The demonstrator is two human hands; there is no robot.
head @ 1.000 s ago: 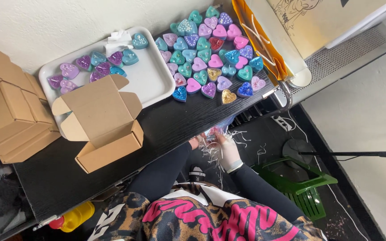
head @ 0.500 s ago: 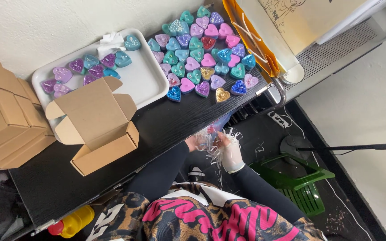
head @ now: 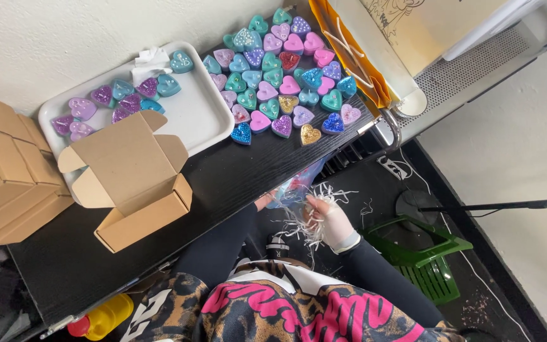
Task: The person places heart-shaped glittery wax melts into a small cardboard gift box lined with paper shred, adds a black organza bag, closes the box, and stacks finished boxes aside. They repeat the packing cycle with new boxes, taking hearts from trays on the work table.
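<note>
While black table (head: 235, 183) sits against white wall, open cardboard box (head: 128, 183) beside white tray (head: 191, 120). Right hand (head: 327, 218) fingers pinching white paper shreds (head: 305, 225) below table edge; left hand (head: 267, 199) mostly hidden, grip unclear. Shreds pulled out wider than before.

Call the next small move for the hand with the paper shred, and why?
Probably carry the white paper shred up into the open cardboard box. The right hand grips a tuft below the table edge, the left hand is at the clear bag, and the box's flaps stand open; its inside is hidden.
</note>
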